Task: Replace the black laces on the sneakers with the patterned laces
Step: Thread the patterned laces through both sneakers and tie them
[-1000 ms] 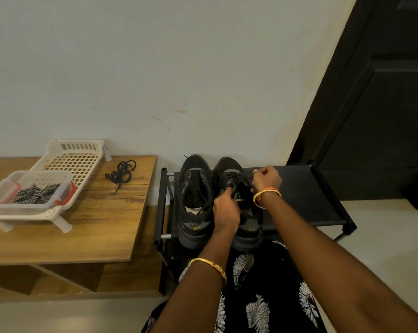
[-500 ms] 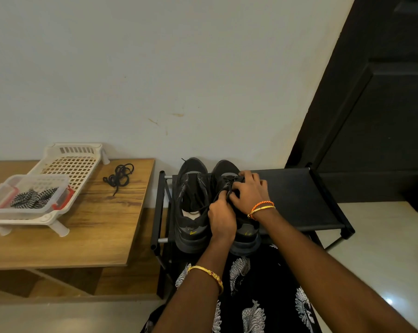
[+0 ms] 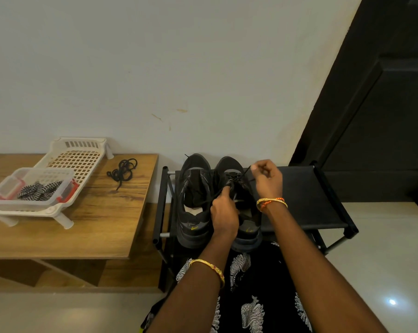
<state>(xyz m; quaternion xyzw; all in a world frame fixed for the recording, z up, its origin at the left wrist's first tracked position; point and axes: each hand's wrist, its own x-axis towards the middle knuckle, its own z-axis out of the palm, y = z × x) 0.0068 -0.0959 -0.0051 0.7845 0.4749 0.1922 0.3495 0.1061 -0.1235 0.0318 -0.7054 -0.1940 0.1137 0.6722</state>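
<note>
head view: my right hand (image 3: 267,180) is up over the right sneaker (image 3: 237,200), thumb and fingertips pinched on a strand of the black lace (image 3: 245,173), which runs taut from my fingers down to the eyelets. my left hand (image 3: 223,213) is curled over the middle of that same shoe, gripping its tongue area, and a second strand of the lace trails out leftward from under my fingers across the left sneaker (image 3: 193,200). that left shoe stands just beside the right one, touching it, its tongue bare and its eyelets with no lace that i can see. both shoes sit toes to the wall on the left end of the black rack (image 3: 306,200).

off to the left, the wooden table (image 3: 87,227) carries a loose black lace (image 3: 122,170) in a heap near its back right corner, well apart from the shoes. the white basket (image 3: 80,152) stands on its little legs at the back left of the table, and inside it sits a clear tub (image 3: 33,188) with red clips. the patterned laces (image 3: 39,189) lie bundled in that tub, black and white, untouched. gold bangle on my left wrist, orange and gold bands on my right. a dark door (image 3: 383,104) fills the right side, with pale floor below it.
</note>
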